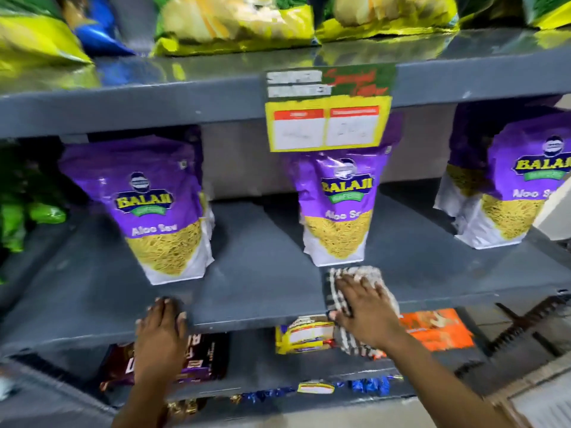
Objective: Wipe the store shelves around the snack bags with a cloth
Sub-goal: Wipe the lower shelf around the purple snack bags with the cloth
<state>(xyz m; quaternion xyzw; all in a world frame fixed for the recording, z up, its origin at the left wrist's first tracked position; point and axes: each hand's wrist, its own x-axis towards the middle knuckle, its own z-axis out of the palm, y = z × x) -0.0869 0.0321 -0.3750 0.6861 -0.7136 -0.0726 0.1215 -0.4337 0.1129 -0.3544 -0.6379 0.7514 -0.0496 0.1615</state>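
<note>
Pressing checked cloth (355, 272) on shelf (262, 273), purple bags (340, 186) holding yellow sev (338, 239)

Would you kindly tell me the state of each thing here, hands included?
Cloth: on the middle shelf's front edge, under the right hand.
Right hand: straight fingers press the cloth.
Left hand: rests on that edge.
Middle purple bag: upright behind the cloth.
Price tag: hanging from upper shelf.

Yellow price tag (327, 125), brown chocolate packs (204, 356)
</note>
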